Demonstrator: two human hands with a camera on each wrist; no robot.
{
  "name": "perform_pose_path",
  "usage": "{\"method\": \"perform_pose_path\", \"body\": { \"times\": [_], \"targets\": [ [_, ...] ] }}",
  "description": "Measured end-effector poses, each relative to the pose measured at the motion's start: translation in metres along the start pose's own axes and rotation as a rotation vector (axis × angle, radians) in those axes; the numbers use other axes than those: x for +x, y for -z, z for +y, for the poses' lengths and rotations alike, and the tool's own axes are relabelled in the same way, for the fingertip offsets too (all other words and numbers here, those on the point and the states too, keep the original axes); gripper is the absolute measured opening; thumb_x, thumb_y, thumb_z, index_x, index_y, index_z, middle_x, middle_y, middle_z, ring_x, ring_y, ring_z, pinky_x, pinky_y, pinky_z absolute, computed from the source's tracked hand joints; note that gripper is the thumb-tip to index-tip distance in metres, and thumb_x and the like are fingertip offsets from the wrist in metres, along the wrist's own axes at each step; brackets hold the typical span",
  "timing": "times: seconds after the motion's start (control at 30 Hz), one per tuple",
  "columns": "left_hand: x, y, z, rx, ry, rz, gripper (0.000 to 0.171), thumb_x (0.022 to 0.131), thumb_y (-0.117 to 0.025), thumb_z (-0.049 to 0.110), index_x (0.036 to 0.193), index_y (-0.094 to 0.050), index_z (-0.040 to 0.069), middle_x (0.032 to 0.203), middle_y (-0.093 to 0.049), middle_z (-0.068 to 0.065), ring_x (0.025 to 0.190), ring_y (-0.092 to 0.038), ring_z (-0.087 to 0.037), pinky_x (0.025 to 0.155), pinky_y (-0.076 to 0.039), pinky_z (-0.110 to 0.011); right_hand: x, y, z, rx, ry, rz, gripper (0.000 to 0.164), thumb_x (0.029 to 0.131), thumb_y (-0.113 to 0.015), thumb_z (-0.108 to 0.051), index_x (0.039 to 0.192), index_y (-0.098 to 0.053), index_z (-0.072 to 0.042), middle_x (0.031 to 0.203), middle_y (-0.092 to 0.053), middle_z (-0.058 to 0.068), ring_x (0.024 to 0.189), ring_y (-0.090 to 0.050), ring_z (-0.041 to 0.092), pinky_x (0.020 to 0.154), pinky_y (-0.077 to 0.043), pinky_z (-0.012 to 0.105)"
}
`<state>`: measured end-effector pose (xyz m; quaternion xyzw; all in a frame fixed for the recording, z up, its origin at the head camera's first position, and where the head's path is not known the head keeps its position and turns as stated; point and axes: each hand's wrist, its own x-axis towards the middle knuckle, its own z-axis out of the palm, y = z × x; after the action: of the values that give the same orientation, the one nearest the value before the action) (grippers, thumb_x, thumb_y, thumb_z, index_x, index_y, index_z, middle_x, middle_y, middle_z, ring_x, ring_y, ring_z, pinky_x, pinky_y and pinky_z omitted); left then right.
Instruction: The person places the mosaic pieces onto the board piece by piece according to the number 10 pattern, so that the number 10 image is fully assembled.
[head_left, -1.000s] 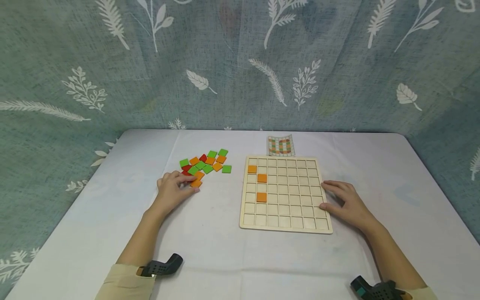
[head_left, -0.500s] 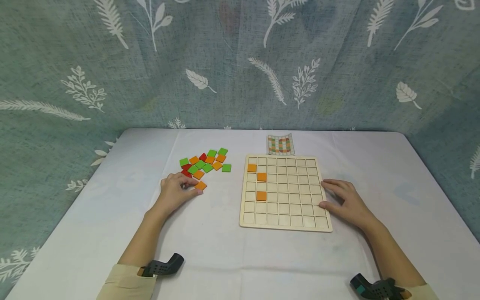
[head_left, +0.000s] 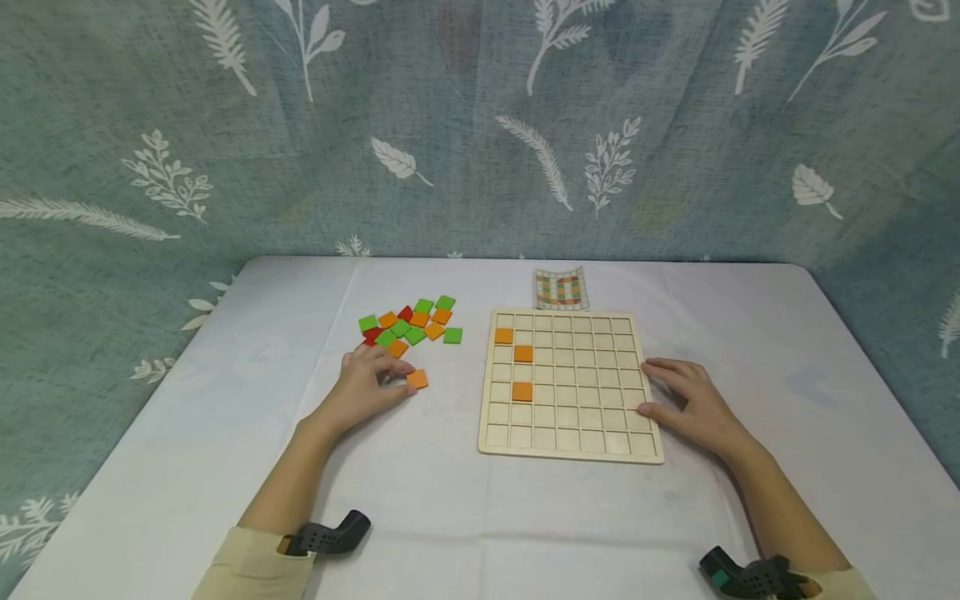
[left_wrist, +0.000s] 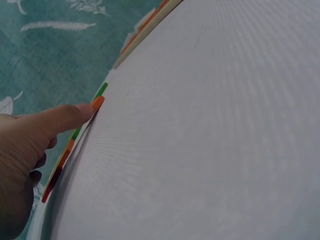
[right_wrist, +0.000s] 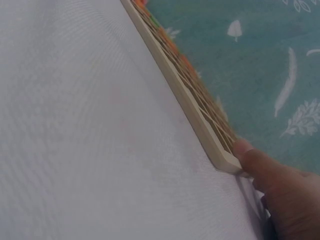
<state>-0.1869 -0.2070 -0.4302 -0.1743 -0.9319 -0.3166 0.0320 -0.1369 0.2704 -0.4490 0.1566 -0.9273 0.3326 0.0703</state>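
Left of the grid board (head_left: pixel 577 418), I'm watching remotely as the left hand (head_left: pixel 366 381) is pinching one orange tile (head_left: pixel 417 379) between thumb and index finger. Tile is jutting from the fingertips toward the board; looking square, so showing no long axis. Left hand is lying nearer to it. Right hand (head_left: pixel 692 406) is touching the board's right edge, thumb and index spread apart. Counting: one board, three inset orange tiles (head_left: pixel 522 392) sitting in its left columns; one printed card (head_left: pixel 561 290) lying beyond its far edge. Left of the board I'm counting seven green tiles (head_left: pixel 416 336), five loose orange tiles (head_left: pixel 434 332), at least two red tiles (head_left: pixel 406 313), left hand possibly hiding more.
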Motion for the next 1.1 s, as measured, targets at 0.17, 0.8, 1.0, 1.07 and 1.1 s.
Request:
{"method": "perform_pose_path", "body": {
  "times": [0.17,0.8,1.0,1.07,1.1],
  "targets": [
    [0.002,-0.002,0.002,-0.060,-0.017,-0.038,0.022,0.075,-0.079,0.021,0.096,-0.074,0.015,0.083,-0.053,0.003,0.090,-0.039,-0.016,0.079,-0.027,-0.036,0.000,0.000,-0.001,-0.002,-0.006,0.000,0.062,0.078,-0.077,-0.029,0.129,-0.056,-0.001,0.133,-0.049,0.018,0.125,-0.035,0.039,0.097,-0.028,0.059],
    [0.018,-0.035,0.034,-0.089,-0.215,-0.065,0.020,0.075,-0.080,0.023,0.093,-0.075,0.017,0.081,-0.051,0.010,0.088,-0.039,-0.012,0.078,-0.032,-0.034,-0.001,0.000,-0.004,0.008,-0.009,-0.002,0.062,0.078,-0.077,-0.029,0.129,-0.056,-0.001,0.133,-0.049,0.017,0.125,-0.035,0.038,0.097,-0.029,0.060],
    [0.024,-0.045,0.048,-0.102,-0.291,-0.067,0.020,0.073,-0.081,0.022,0.092,-0.075,0.018,0.080,-0.050,0.010,0.087,-0.039,-0.012,0.079,-0.030,-0.035,-0.002,0.000,-0.003,-0.003,0.000,0.008,0.061,0.077,-0.077,-0.028,0.128,-0.057,-0.001,0.132,-0.050,0.018,0.124,-0.036,0.038,0.096,-0.029,0.059],
    [0.026,-0.048,0.052,-0.108,-0.321,-0.074,0.020,0.073,-0.081,0.022,0.092,-0.075,0.017,0.080,-0.051,0.009,0.088,-0.039,-0.012,0.080,-0.030,-0.035,-0.002,0.000,-0.003,-0.004,0.001,0.008,0.061,0.077,-0.077,-0.029,0.128,-0.057,-0.001,0.132,-0.050,0.017,0.124,-0.036,0.038,0.096,-0.029,0.059],
    [0.027,-0.050,0.054,-0.106,-0.332,-0.078,0.020,0.073,-0.081,0.022,0.092,-0.075,0.017,0.081,-0.050,0.009,0.088,-0.039,-0.012,0.080,-0.030,-0.035,-0.002,0.000,-0.003,-0.004,0.000,0.008,0.061,0.077,-0.077,-0.029,0.128,-0.057,-0.001,0.132,-0.050,0.017,0.124,-0.036,0.038,0.096,-0.029,0.059]
  ]
}}
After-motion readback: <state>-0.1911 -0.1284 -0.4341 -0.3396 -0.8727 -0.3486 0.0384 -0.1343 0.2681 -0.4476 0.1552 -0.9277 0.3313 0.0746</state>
